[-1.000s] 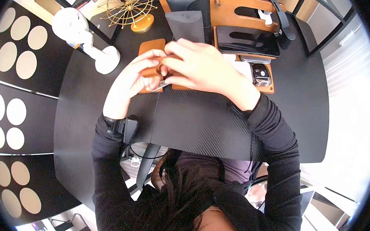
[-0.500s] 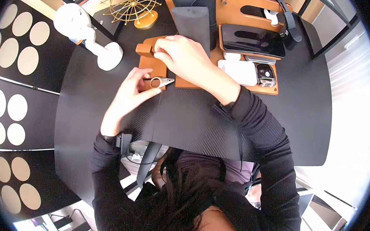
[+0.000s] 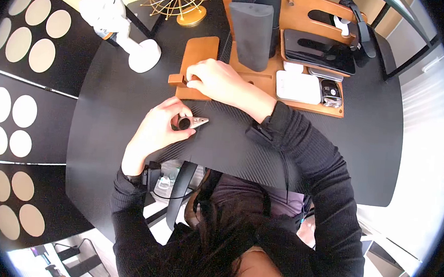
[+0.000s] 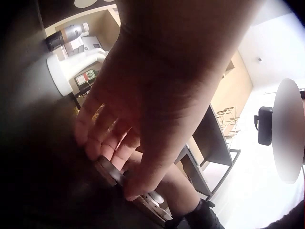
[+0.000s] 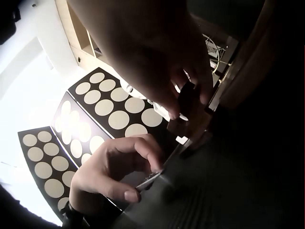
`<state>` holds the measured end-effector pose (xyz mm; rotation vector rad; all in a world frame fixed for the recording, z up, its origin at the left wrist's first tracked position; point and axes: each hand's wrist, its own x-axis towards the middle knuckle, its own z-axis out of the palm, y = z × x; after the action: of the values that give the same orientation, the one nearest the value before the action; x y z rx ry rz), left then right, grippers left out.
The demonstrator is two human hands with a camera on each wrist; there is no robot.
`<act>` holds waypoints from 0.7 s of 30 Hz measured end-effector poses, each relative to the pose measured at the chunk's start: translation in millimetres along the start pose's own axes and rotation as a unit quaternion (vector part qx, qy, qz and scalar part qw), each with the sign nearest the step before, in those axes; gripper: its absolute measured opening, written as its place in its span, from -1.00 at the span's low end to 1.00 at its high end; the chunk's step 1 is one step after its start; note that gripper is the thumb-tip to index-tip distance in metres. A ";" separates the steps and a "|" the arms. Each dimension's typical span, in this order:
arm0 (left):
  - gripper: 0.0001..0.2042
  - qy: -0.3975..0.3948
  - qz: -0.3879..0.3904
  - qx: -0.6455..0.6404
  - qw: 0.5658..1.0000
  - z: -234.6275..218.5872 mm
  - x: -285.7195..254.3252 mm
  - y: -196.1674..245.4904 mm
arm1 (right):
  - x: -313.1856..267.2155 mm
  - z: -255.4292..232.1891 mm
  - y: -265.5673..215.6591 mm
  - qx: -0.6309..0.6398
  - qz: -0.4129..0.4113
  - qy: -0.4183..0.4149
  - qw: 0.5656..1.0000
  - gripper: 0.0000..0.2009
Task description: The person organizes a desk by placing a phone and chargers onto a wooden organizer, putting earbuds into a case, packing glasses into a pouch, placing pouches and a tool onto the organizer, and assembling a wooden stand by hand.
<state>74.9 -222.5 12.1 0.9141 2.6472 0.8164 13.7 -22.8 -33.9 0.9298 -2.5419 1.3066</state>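
Thumb and fingers of my left hand (image 3: 156, 126) pinch a small silver metal piece (image 3: 200, 121) with a tapered tip and a dark round end, low over the black desk. It shows thin and edge-on in the right wrist view, between left thumb and fingertips. My right hand (image 3: 218, 81) grips a small brown wooden block (image 3: 176, 80) over the left wooden board (image 3: 202, 49). In the right wrist view, the block (image 5: 178, 126) sits under the curled right fingers; part of it is hidden by them.
A wooden organizer (image 3: 311, 109) holds a dark grey upright case (image 3: 252, 37), a phone (image 3: 318, 51), a white box (image 3: 297, 87) and a black round-edged item (image 3: 331, 92). Further left stand a white figure-shaped lamp (image 3: 145, 56) and a gold wire wheel (image 3: 192, 15).
The hands, close together at first, have separated. My left hand has drawn the silver piece off the board's front edge toward me. My right hand stays at the wooden block; the head view shifted.
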 end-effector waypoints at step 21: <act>-0.79 0.215 -0.049 0.009 0.975 -47.0 -6.9 -3.2 | -0.6 -16.9 0.8 -0.107 -0.038 -0.069 0.991 -0.86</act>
<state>61.0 -249.2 49.1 0.6617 3.0386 1.0709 11.2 -9.2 -24.3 1.0915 -2.6525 0.9582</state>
